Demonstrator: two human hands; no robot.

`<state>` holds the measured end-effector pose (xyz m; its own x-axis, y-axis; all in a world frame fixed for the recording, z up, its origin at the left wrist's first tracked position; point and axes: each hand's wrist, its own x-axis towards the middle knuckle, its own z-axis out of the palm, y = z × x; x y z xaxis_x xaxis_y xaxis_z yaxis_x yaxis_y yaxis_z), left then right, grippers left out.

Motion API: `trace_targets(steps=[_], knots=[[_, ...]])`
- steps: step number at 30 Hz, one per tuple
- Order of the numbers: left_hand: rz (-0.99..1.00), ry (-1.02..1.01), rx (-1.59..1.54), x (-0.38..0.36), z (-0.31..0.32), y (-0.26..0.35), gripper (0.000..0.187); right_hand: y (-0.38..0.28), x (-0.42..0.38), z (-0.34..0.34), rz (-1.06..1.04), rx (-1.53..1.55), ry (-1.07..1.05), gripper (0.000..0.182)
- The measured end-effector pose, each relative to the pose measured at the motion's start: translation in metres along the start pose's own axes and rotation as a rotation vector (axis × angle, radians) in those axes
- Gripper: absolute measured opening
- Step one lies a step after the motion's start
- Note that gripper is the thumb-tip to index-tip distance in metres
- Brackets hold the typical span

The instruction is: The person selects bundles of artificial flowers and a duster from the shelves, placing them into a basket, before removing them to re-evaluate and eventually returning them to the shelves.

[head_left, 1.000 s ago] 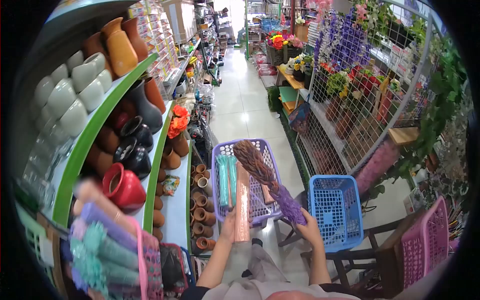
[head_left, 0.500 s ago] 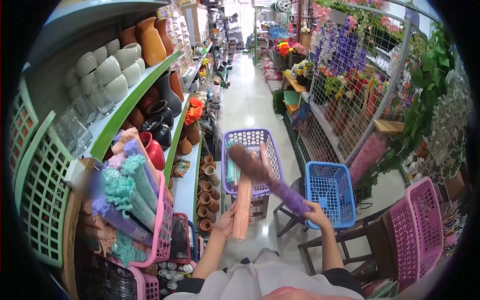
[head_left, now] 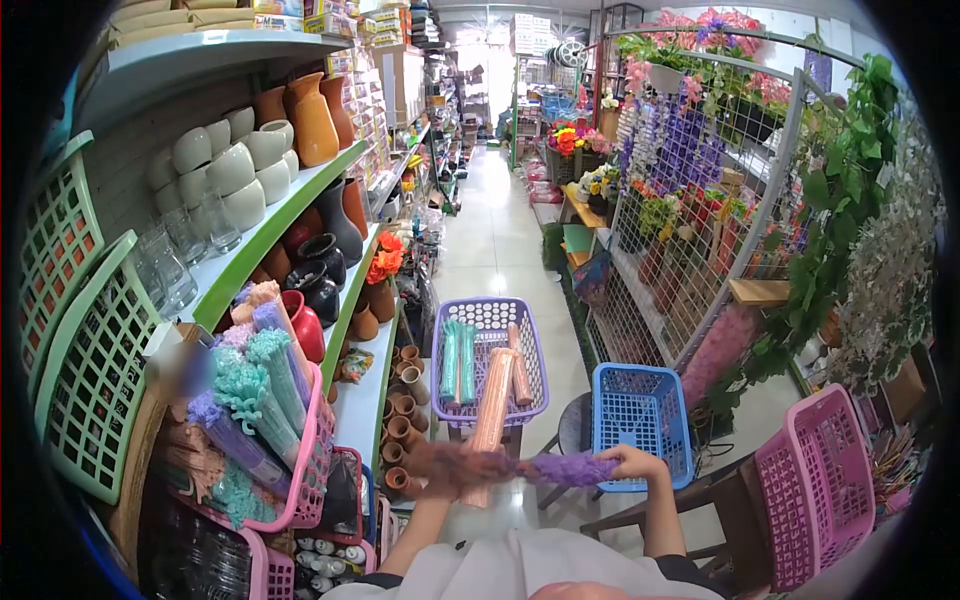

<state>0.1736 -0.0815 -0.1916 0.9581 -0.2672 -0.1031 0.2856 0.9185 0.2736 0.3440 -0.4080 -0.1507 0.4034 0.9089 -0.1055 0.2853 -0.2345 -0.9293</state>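
Note:
My left hand (head_left: pixel 440 487) grips the lower part of a long peach bundle (head_left: pixel 494 390) in shiny clear wrap; the brown end of a duster hides most of its fingers. My right hand (head_left: pixel 634 466) is closed around the purple end of that fluffy purple-and-brown duster (head_left: pixel 570 469), which lies level across the front of the bundle, blurred at its brown end. Beyond the hands, a purple basket (head_left: pixel 541 345) holds teal bundles (head_left: pixel 458 362) and another peach bundle (head_left: pixel 519 368). The held bundle's top overlaps this basket in view.
At left, a pink basket (head_left: pixel 318 440) is packed with peach, purple and teal bundles beside shelves of pots and vases (head_left: pixel 316 120). A blue basket (head_left: pixel 690 445) rests on a stool at right, near another pink basket (head_left: pixel 808 490). A wire rack (head_left: pixel 690 230) lines the aisle.
The duster has swung down from a raised slant to lie across the peach bundle's lower part. My right hand is lower, and the view has tilted up.

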Motion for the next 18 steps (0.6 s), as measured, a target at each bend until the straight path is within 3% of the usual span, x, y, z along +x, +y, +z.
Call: trace_targets(steps=[1, 2, 3, 5, 7, 8, 9, 11, 12, 13, 15, 17, 18], knots=[[0.225, 0.29, 0.297, -0.005, 0.029, -0.009, 0.047, -0.004, -0.002, -0.005, 0.116, 0.057, 0.119, 0.041], [0.001, 0.035, 0.123, 0.006, -0.011, -0.001, 0.045, -0.01, -0.005, -0.009, 0.233, 0.115, 0.238, 0.043], [0.096, 0.066, 0.16, 0.006, 0.01, -0.007, 0.045, -0.027, -0.001, -0.008, 0.144, 0.118, 0.358, 0.045], [0.036, -0.115, 0.119, 0.01, 0.01, -0.007, 0.051, -0.027, -0.002, -0.015, 0.293, 0.311, 0.397, 0.045], [0.136, -0.195, 0.174, 0.016, 0.019, -0.013, 0.051, -0.011, -0.008, -0.031, 0.298, 0.245, 0.113, 0.043], [0.231, -0.267, 0.225, 0.017, 0.024, -0.015, 0.052, -0.003, -0.006, -0.033, 0.193, 0.034, -0.021, 0.042], [0.233, -0.265, 0.226, 0.019, 0.017, -0.014, 0.052, 0.004, -0.005, -0.037, 0.191, 0.035, -0.023, 0.042], [0.413, 0.037, 1.685, 0.024, 0.008, -0.011, 0.052, 0.006, -0.004, -0.043, 0.21, -0.062, -0.068, 0.043], [0.258, -0.013, 0.928, 0.024, 0.013, -0.011, 0.051, 0.001, -0.004, -0.043, 0.181, 0.074, 0.065, 0.041], [0.101, -0.056, 0.172, 0.024, 0.017, -0.01, 0.051, -0.001, 0.0, -0.041, 0.182, 0.074, 0.06, 0.041], [0.096, 0.039, 0.162, 0.028, 0.018, -0.012, 0.05, -0.005, 0.006, -0.039, 0.326, 0.357, 0.352, 0.039], [0.106, 0.03, 0.164, 0.033, 0.009, -0.014, 0.049, -0.005, 0.006, -0.04, 0.31, 0.389, 0.281, 0.035], [0.278, 0.217, 0.343, 0.03, 0.022, -0.024, 0.051, 0.001, 0.008, -0.042, 0.274, 0.208, 0.017, 0.034]])
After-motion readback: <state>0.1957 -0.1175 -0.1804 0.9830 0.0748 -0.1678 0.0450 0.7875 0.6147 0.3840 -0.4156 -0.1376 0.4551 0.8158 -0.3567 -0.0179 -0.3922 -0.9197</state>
